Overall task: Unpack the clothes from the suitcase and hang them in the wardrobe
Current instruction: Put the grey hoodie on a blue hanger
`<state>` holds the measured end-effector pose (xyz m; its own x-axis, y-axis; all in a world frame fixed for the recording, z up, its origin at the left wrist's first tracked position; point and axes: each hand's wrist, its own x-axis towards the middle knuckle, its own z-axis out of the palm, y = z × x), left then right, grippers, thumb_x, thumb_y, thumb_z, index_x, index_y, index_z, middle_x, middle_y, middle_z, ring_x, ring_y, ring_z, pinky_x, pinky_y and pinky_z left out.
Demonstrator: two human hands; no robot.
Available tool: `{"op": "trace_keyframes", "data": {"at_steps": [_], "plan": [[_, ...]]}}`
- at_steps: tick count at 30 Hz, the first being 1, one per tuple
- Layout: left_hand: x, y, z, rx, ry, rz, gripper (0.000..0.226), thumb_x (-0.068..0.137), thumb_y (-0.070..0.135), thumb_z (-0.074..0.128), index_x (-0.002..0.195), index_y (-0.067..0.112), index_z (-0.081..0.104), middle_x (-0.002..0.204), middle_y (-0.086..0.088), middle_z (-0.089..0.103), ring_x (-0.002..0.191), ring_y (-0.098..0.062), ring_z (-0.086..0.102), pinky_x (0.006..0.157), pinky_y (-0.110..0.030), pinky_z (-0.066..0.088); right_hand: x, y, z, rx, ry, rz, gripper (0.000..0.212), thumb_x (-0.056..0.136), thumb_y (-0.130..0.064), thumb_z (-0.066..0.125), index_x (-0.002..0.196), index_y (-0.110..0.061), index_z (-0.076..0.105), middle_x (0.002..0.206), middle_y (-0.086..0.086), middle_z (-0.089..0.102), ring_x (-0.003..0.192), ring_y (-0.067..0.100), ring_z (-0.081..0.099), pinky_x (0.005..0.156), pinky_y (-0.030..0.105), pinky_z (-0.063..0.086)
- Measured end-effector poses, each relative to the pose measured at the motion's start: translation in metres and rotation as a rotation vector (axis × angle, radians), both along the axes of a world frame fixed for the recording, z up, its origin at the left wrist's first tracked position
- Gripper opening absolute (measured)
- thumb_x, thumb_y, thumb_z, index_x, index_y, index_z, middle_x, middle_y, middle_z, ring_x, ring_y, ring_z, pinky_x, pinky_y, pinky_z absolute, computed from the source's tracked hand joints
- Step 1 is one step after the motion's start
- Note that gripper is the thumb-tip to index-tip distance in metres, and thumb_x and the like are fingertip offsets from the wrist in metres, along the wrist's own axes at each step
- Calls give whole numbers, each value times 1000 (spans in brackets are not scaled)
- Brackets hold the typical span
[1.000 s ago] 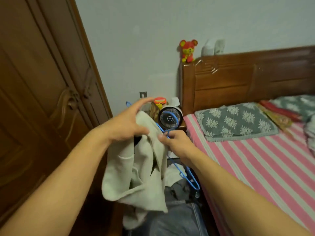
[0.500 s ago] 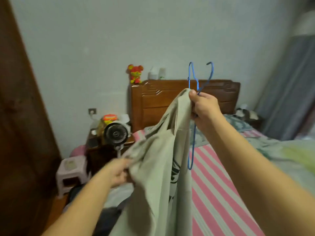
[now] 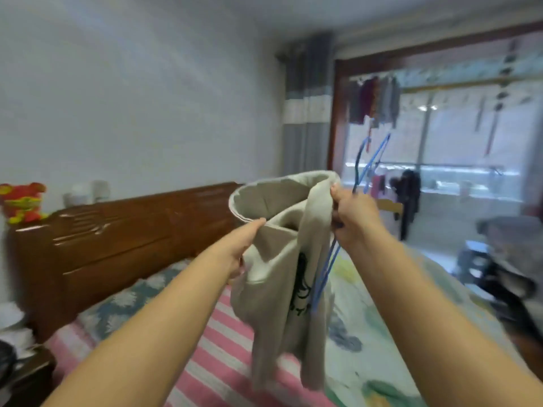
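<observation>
While held up over the bed (image 3: pixel 205 362), hangs between two hands as one soft beige garment (image 3: pixel 282 289), limp and creased, with a rounded, ribbed opening at the top and a dark print down the front. Left hand (image 3: pixel 239 248) holding the near edge of that opening, thumb on the outside, fingers hidden in the cloth. Right hand (image 3: pixel 354 215) clamped on the far edge together with blue hangers (image 3: pixel 363 168), thin wire, two hooks showing above the fist and slim bars trailing below beside the fabric. Below, pink and white striped sheet, one teal pillow (image 3: pixel 129 301) with pale flower shapes, one glossy carved wooden headboard (image 3: pixel 123 230). On the headboard, one red and yellow plush toy (image 3: pixel 22 202) and two pale, blurred containers. Beyond, one grey curtain (image 3: pixel 307 107) and clothes on a line (image 3: pixel 374 102).
</observation>
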<state>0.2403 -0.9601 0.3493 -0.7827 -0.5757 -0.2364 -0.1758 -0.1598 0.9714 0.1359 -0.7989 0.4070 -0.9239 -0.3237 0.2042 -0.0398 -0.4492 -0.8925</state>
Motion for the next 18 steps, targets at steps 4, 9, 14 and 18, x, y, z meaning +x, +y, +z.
{"op": "trace_keyframes", "data": {"at_steps": [4,9,14,18], "plan": [[-69,47,-151,215,-114,-186,75,75,59,73,134,14,63,127,-9,67,117,-28,64,108,-48,47,-12,61,-135,43,-338,-168,36,102,-13,54,69,-17,42,34,-11,34,25,1,31,30,13,23],[-52,172,-308,527,-512,-488,34,85,52,60,74,19,63,69,-3,55,64,-19,47,61,-27,35,20,117,-317,103,-799,-387,27,100,-6,55,75,-14,48,53,0,45,28,-2,40,39,17,41],[-11,185,-420,356,-820,-350,14,96,24,61,83,19,58,55,6,53,58,-12,55,52,-19,42,61,174,-412,167,-1032,-551,25,100,-2,53,78,-12,49,33,-9,39,26,0,36,38,18,43],[-19,178,-448,287,-780,-346,27,97,43,61,104,16,60,83,-1,60,70,-18,56,56,-24,43,73,199,-438,202,-1019,-568,30,101,-4,52,74,-15,45,38,-7,29,29,3,25,37,16,26]]}}
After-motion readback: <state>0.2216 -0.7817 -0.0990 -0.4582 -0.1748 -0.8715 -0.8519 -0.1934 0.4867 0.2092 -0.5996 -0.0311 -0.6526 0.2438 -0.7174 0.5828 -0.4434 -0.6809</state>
